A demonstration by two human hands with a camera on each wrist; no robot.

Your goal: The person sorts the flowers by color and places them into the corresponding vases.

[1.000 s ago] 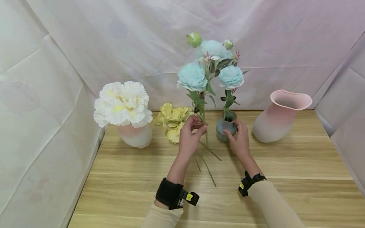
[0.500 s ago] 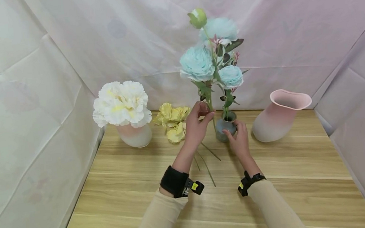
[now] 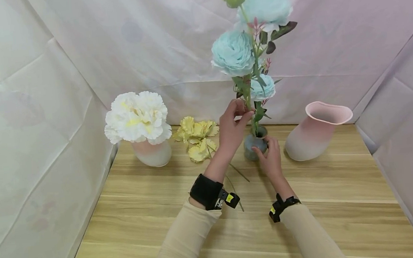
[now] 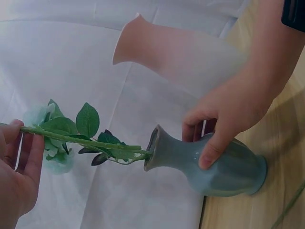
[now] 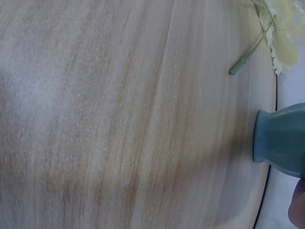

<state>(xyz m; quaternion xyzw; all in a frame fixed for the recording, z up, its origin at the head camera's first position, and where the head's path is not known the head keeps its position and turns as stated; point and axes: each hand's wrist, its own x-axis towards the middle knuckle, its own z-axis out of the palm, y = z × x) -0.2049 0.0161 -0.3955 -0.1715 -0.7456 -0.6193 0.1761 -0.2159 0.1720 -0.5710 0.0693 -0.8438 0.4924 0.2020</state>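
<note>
My left hand (image 3: 233, 122) pinches the green stem of a light blue artificial flower spray (image 3: 233, 53), which has two large blooms and a green bud. The spray stands upright above a small blue-grey vase (image 3: 253, 146). In the left wrist view, the lower end of the held stem (image 4: 95, 142) is at the vase mouth; whether it is inside I cannot tell. Another light blue flower (image 3: 263, 88) stands in that vase. With thumb and fingers, my right hand (image 3: 271, 158) grips the vase's side. The right wrist view shows the vase base (image 5: 267, 136) on the table.
To the left, a pink-and-white vase (image 3: 153, 154) holds large white flowers (image 3: 137, 116). Yellow flowers (image 3: 195, 132) lie on the wooden table (image 3: 145, 228), their stems pointing toward the front. A tilted-looking pink-and-white vase (image 3: 312, 136) is on the right. Pale cloth hangs behind.
My left hand has risen and moved right, lifting the flower spray from beside the blue-grey vase to above it. My right hand has stayed on the vase.
</note>
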